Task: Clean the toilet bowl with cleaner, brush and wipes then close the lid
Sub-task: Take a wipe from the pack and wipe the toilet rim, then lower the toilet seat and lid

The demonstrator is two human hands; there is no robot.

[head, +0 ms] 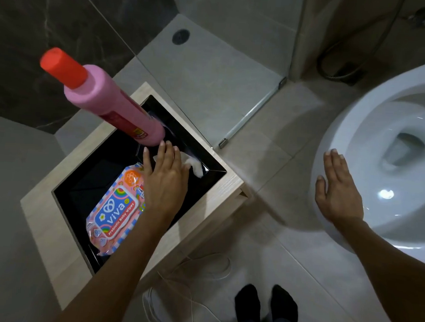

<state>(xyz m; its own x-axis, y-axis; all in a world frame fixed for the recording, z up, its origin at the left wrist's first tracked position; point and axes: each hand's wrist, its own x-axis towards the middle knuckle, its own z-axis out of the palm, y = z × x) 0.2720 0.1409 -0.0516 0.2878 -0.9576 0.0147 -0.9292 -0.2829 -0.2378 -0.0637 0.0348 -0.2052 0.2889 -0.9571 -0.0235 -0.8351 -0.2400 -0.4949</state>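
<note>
Head view: wipes pack (115,212) under left hand (165,180); right hand (338,189) over toilet bowl (369,154).

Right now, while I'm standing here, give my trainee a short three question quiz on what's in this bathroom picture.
1. True or false: the toilet lid is shut.
2. Which lies flat in the black tray: A) pink bottle, B) pack of wipes, C) a brush?
3. Fill in: the left hand reaches over a crumpled white ____.

Key:
1. False; the bowl is open and the right hand hovers by its rim.
2. B; the bottle stands upright.
3. Wipe.
</note>
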